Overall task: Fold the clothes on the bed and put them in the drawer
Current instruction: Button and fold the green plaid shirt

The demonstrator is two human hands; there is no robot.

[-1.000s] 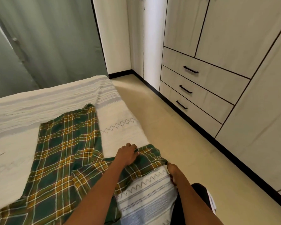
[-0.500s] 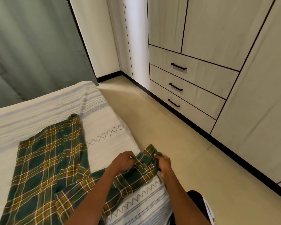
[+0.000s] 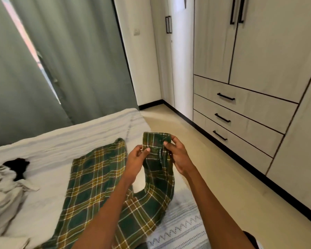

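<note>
Both of your hands pinch the waistband of the green-and-yellow plaid flannel trousers [image 3: 97,177]: left hand [image 3: 136,159], right hand [image 3: 176,155]. Their legs trail across the white bed sheet [image 3: 48,151].

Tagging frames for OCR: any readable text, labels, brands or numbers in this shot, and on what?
None readable.
Plaid garment, held up by left hand and right hand: no tag or print shows.
Drawers and wardrobe doors: no lettering.
Wall switch: too small to tell.

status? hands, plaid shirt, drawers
Left hand and right hand both pinch the plaid shirt cuff, lifted; rest lies on the bed. Drawers closed. Pale clothes unfolded at left.
</note>
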